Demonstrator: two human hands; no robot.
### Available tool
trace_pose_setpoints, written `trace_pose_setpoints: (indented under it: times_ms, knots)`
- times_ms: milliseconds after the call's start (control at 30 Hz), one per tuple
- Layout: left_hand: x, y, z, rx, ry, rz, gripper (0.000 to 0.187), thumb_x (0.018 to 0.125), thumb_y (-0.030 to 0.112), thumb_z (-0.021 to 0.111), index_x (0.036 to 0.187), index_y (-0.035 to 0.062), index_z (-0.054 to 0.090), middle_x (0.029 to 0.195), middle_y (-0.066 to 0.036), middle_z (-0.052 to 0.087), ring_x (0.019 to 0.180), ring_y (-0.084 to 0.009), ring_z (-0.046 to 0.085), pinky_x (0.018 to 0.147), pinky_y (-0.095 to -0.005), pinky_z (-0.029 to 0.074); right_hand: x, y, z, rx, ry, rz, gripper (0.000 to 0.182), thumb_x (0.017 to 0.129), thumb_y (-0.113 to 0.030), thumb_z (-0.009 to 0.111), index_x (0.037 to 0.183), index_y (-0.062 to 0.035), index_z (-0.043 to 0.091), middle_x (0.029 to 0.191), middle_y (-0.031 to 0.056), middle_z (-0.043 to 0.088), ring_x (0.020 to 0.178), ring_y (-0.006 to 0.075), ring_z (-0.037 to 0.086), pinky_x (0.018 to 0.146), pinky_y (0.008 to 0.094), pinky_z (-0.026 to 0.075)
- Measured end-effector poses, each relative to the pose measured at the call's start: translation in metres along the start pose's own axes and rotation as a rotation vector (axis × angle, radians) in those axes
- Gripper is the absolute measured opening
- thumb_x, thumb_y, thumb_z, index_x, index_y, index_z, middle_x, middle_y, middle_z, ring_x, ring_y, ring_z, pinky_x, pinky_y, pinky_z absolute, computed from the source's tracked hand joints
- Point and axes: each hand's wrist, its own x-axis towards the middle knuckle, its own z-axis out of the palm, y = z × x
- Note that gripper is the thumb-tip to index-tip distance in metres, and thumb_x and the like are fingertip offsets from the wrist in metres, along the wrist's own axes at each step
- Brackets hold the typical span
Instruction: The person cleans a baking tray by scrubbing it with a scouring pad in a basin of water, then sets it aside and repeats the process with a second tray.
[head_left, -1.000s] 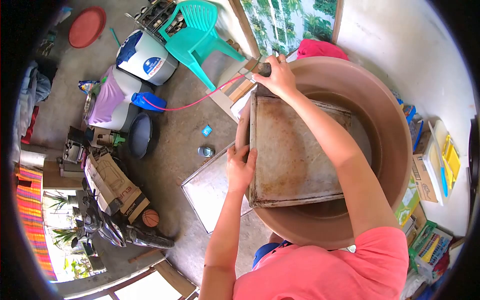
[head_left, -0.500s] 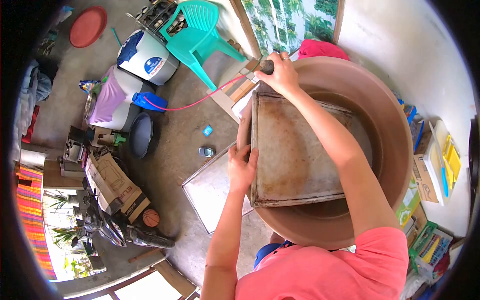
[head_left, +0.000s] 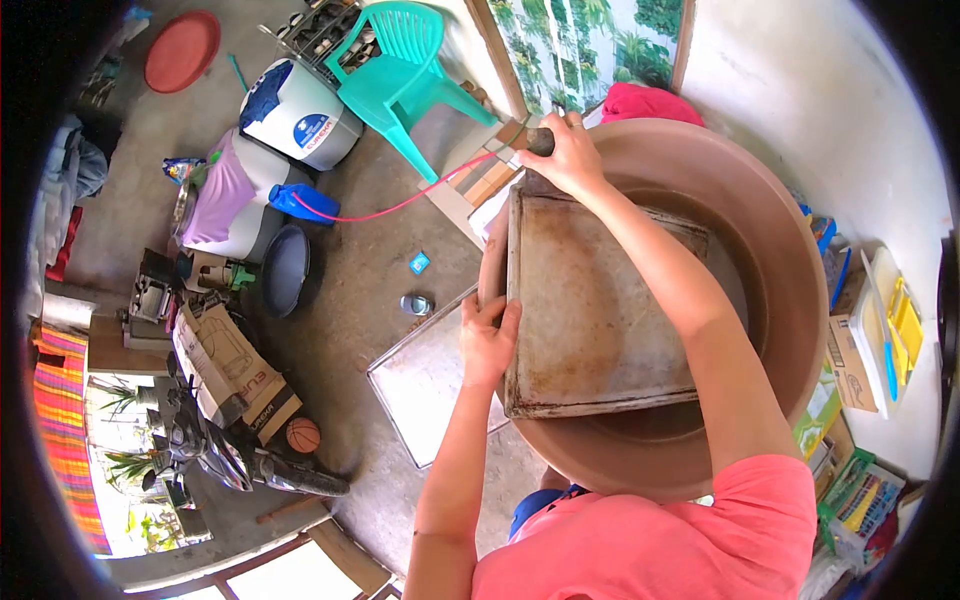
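A baking tray (head_left: pixel 600 310), flat and stained brown, lies tilted across a large brown plastic basin (head_left: pixel 790 250) with murky water in it. My left hand (head_left: pixel 488 340) grips the tray's left edge, fingers wrapped over the rim, thumb on top. At the tray's far left corner, my right hand (head_left: pixel 572 160) is closed around a tool with a dark rounded end (head_left: pixel 541 142). The rest of that tool is mostly hidden by the hand, and I cannot tell its kind. Another tray (head_left: pixel 430 385) lies on the floor left of the basin.
A green plastic chair (head_left: pixel 405 85) stands beyond the basin. Left of it are a white washing machine (head_left: pixel 310 120), a blue container (head_left: pixel 300 203) and a dark tub (head_left: pixel 287 270). A cardboard box (head_left: pixel 240 365), a basketball (head_left: pixel 302 434) and a motorcycle (head_left: pixel 225 455) stand lower left.
The whole view has shifted slightly. Both hands keep their places on the tray and the tool, with only a slight movement of the right hand.
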Motion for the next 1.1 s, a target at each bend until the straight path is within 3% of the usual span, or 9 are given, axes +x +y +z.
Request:
trace_pose_setpoints:
  times_ms: [100, 233, 367, 500, 600, 1000, 1100]
  knots:
    - [0.000, 0.002, -0.001, -0.022, -0.010, -0.013, 0.033, 0.083, 0.036, 0.068, 0.098, 0.0065, 0.071, 0.118, -0.025, 0.053, 0.102, -0.0396, 0.059, 0.087, -0.0426, 0.048, 0.005, 0.002, -0.002, 0.036, -0.020, 0.066, 0.058, 0.067, -0.045, 0.078, 0.108, -0.0100, 0.057, 0.109, 0.0179, 0.051, 0.100, 0.0361, 0.058, 0.076, 0.0468, 0.050]
    - [0.000, 0.004, -0.002, -0.014, -0.001, -0.015, 0.033, 0.083, 0.036, 0.068, 0.098, 0.0061, 0.071, 0.117, -0.025, 0.054, 0.101, -0.0397, 0.059, 0.086, -0.0423, 0.048, -0.014, -0.007, 0.015, 0.011, -0.092, -0.051, 0.058, 0.067, -0.044, 0.078, 0.109, -0.0100, 0.057, 0.110, 0.0178, 0.052, 0.097, 0.0356, 0.058, 0.077, 0.0460, 0.050]
    - [-0.001, 0.005, -0.003, -0.004, -0.006, -0.021, 0.033, 0.083, 0.035, 0.068, 0.100, 0.0065, 0.071, 0.117, -0.024, 0.054, 0.101, -0.0395, 0.059, 0.087, -0.0424, 0.048, 0.000, -0.004, -0.001, 0.026, -0.003, 0.038, 0.055, 0.069, -0.042, 0.078, 0.108, -0.0103, 0.057, 0.109, 0.0165, 0.051, 0.097, 0.0365, 0.058, 0.078, 0.0469, 0.051]
    - [0.000, 0.001, -0.001, 0.012, 0.001, -0.017, 0.034, 0.083, 0.035, 0.068, 0.101, 0.0066, 0.071, 0.118, -0.024, 0.054, 0.102, -0.0395, 0.059, 0.087, -0.0424, 0.048, -0.006, -0.013, -0.003, -0.014, 0.020, -0.070, 0.057, 0.068, -0.043, 0.079, 0.105, -0.0083, 0.054, 0.105, 0.0176, 0.051, 0.092, 0.0374, 0.059, 0.074, 0.0456, 0.050]
    - [0.000, 0.006, -0.003, -0.019, -0.020, -0.043, 0.035, 0.083, 0.035, 0.068, 0.101, 0.0058, 0.070, 0.118, -0.025, 0.054, 0.102, -0.0399, 0.059, 0.088, -0.0422, 0.048, -0.003, -0.003, 0.003, 0.039, 0.046, -0.016, 0.057, 0.068, -0.043, 0.079, 0.106, -0.0085, 0.054, 0.105, 0.0176, 0.051, 0.092, 0.0374, 0.059, 0.074, 0.0461, 0.049]
    - [0.001, 0.001, -0.001, 0.011, -0.003, -0.033, 0.036, 0.083, 0.034, 0.068, 0.100, 0.0028, 0.070, 0.116, -0.026, 0.055, 0.102, -0.0390, 0.059, 0.087, -0.0415, 0.048, -0.003, -0.010, -0.001, 0.019, -0.020, -0.108, 0.054, 0.069, -0.041, 0.078, 0.105, -0.0101, 0.053, 0.104, 0.0166, 0.049, 0.092, 0.0364, 0.058, 0.073, 0.0469, 0.048]
    - [0.001, 0.000, 0.001, -0.018, 0.016, -0.007, 0.036, 0.083, 0.034, 0.069, 0.100, 0.0025, 0.070, 0.116, -0.025, 0.055, 0.101, -0.0388, 0.059, 0.087, -0.0413, 0.048, 0.000, -0.008, 0.001, 0.024, 0.012, -0.026, 0.054, 0.069, -0.042, 0.078, 0.105, -0.0112, 0.053, 0.104, 0.0165, 0.049, 0.093, 0.0361, 0.057, 0.074, 0.0467, 0.048]
